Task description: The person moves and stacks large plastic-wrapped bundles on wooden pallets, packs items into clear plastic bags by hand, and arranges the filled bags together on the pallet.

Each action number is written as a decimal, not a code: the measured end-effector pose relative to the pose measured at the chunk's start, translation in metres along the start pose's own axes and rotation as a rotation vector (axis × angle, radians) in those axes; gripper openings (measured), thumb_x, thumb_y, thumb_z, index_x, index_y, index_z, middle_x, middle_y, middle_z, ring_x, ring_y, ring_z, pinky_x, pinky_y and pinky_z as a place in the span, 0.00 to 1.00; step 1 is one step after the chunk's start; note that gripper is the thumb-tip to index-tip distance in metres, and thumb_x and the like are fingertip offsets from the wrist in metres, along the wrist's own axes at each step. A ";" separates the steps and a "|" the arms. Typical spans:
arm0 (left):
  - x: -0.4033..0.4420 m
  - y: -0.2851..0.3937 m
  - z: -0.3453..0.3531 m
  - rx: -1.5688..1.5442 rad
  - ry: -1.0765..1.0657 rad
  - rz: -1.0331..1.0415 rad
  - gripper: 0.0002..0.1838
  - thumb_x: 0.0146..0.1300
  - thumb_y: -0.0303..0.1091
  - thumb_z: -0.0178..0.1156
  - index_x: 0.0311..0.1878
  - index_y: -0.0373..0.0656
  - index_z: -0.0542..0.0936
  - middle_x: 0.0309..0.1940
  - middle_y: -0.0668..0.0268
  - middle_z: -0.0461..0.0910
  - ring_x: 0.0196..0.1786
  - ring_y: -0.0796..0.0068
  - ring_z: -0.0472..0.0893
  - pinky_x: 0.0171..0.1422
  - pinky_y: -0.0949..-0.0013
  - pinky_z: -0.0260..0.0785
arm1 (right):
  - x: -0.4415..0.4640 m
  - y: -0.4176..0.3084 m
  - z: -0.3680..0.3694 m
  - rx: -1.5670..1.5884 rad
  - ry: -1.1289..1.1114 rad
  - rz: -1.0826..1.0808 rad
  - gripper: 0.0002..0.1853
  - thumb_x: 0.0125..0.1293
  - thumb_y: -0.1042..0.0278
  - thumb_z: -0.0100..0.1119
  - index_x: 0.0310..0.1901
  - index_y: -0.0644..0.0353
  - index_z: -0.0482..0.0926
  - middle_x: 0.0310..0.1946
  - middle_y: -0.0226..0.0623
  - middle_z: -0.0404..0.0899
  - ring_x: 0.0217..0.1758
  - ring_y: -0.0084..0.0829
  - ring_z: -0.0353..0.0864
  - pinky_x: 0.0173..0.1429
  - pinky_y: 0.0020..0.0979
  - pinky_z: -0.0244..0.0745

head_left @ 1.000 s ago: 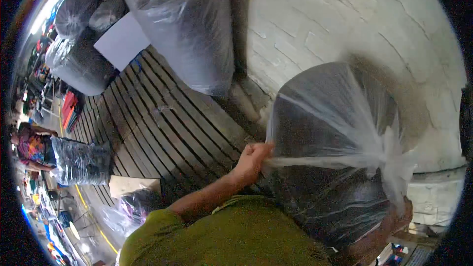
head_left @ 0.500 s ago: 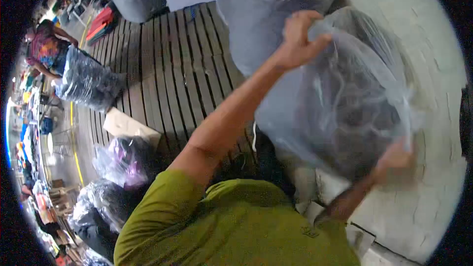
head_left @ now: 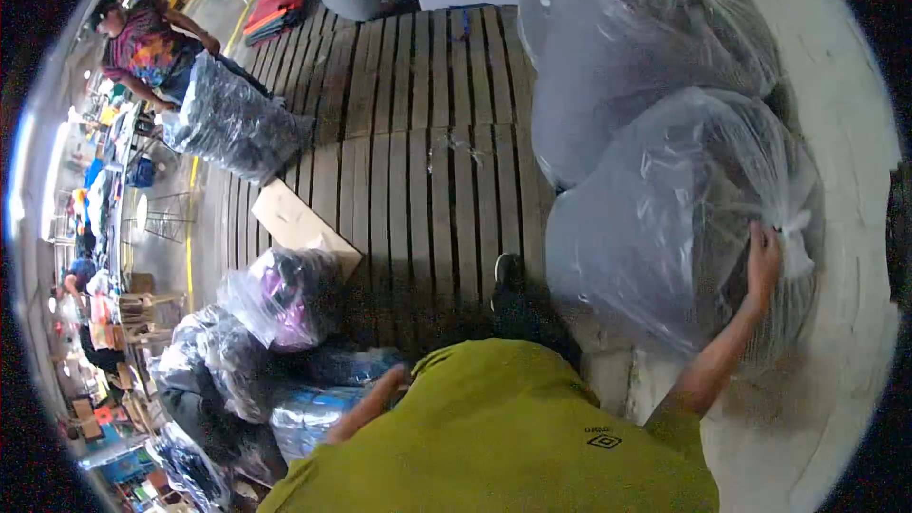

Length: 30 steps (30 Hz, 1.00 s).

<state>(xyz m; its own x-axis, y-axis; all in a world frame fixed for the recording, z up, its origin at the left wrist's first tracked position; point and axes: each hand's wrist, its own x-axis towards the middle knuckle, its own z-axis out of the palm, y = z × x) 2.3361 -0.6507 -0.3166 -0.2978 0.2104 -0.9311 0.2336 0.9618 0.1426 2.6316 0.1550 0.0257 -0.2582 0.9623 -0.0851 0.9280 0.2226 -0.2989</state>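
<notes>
A big clear plastic bag (head_left: 655,218) with dark contents leans against the pale wall on the right. Its mouth is drawn together into a bunched neck (head_left: 793,228), which looks twisted or tied. The fingers of my right hand (head_left: 764,261) are closed at this neck. Low on the left, partly hidden by my green shirt, my left hand (head_left: 375,401) is lowered beside blue plastic-wrapped packs (head_left: 318,418). Its fingers are blurred, and whether it touches the packs is unclear.
Another full bag (head_left: 655,47) stands behind mine. Slatted wooden boards (head_left: 408,199) form the floor, with a cardboard piece (head_left: 299,223) and a purple bagged bundle (head_left: 294,299) at left. Further off, a person (head_left: 147,47) handles a filled plastic bag (head_left: 233,119).
The bag's mouth, spread between both my hands before, is now gathered at the right. My left hand has left the bag and dropped to the lower left. My view has shifted left.
</notes>
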 end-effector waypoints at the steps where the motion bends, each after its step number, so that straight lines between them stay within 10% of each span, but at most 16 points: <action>1: -0.015 -0.011 0.009 -0.078 -0.031 -0.055 0.27 0.61 0.47 0.59 0.60 0.44 0.70 0.51 0.50 0.75 0.54 0.48 0.74 0.56 0.51 0.67 | -0.010 -0.005 -0.006 0.015 -0.017 0.012 0.39 0.67 0.33 0.44 0.68 0.57 0.63 0.67 0.43 0.64 0.68 0.44 0.65 0.69 0.44 0.58; 4: -0.026 -0.024 0.013 -0.228 -0.064 -0.126 0.25 0.62 0.46 0.58 0.59 0.43 0.71 0.50 0.49 0.76 0.53 0.48 0.75 0.55 0.51 0.68 | -0.088 -0.077 -0.036 0.369 0.104 0.127 0.38 0.66 0.34 0.46 0.67 0.56 0.63 0.67 0.38 0.64 0.70 0.37 0.61 0.73 0.40 0.52; 8: 0.023 -0.005 -0.050 -0.228 0.032 0.040 0.23 0.63 0.46 0.57 0.57 0.42 0.72 0.48 0.49 0.77 0.52 0.48 0.76 0.55 0.52 0.69 | -0.156 -0.175 -0.050 0.458 0.339 -0.373 0.33 0.71 0.46 0.45 0.69 0.60 0.61 0.69 0.41 0.61 0.72 0.38 0.58 0.75 0.40 0.48; 10: 0.068 0.012 -0.111 -0.160 0.143 0.182 0.23 0.64 0.45 0.56 0.56 0.41 0.73 0.48 0.49 0.78 0.52 0.48 0.77 0.54 0.53 0.69 | -0.143 -0.225 -0.004 0.491 0.096 -0.291 0.31 0.70 0.49 0.41 0.68 0.62 0.61 0.70 0.43 0.58 0.74 0.38 0.55 0.75 0.41 0.48; 13: 0.101 0.064 -0.226 -0.157 0.357 0.355 0.21 0.65 0.45 0.55 0.55 0.40 0.74 0.46 0.49 0.79 0.51 0.49 0.77 0.54 0.54 0.70 | -0.128 -0.372 0.116 1.432 -0.455 -0.805 0.42 0.69 0.37 0.30 0.71 0.68 0.51 0.74 0.50 0.46 0.78 0.47 0.44 0.76 0.53 0.41; 17: 0.055 0.128 -0.351 -0.437 0.623 0.588 0.20 0.66 0.44 0.54 0.53 0.39 0.75 0.45 0.49 0.80 0.50 0.49 0.78 0.53 0.55 0.70 | -0.002 -0.489 0.258 1.558 -0.775 -0.269 0.44 0.68 0.32 0.30 0.72 0.65 0.50 0.74 0.47 0.46 0.78 0.45 0.43 0.76 0.52 0.37; 20: -0.013 0.133 -0.397 -0.725 0.758 0.733 0.19 0.67 0.43 0.53 0.52 0.38 0.76 0.44 0.49 0.81 0.49 0.49 0.79 0.52 0.56 0.71 | -0.014 -0.564 0.196 1.720 -0.667 0.022 0.44 0.67 0.30 0.32 0.71 0.62 0.54 0.72 0.45 0.53 0.74 0.43 0.51 0.75 0.50 0.40; 25: -0.037 0.052 -0.352 -0.528 0.957 0.516 0.19 0.68 0.44 0.52 0.51 0.39 0.78 0.43 0.47 0.81 0.48 0.46 0.79 0.51 0.53 0.71 | 0.023 -0.628 0.081 1.716 -0.464 -0.327 0.39 0.69 0.35 0.33 0.70 0.60 0.57 0.69 0.43 0.57 0.71 0.39 0.56 0.72 0.46 0.47; 30: 0.064 -0.096 -0.177 -0.073 0.298 0.199 0.17 0.66 0.43 0.51 0.47 0.41 0.79 0.42 0.48 0.80 0.46 0.49 0.79 0.49 0.54 0.71 | 0.019 -0.630 -0.031 1.445 -0.204 -0.796 0.35 0.71 0.40 0.34 0.69 0.58 0.60 0.66 0.40 0.62 0.67 0.35 0.61 0.69 0.43 0.54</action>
<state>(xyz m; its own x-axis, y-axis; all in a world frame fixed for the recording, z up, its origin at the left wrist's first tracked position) 2.1309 -0.6987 -0.3310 -0.5120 0.4263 -0.7458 0.2511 0.9045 0.3447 2.0502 0.0373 0.2418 -0.6507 0.6254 0.4307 -0.4128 0.1847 -0.8919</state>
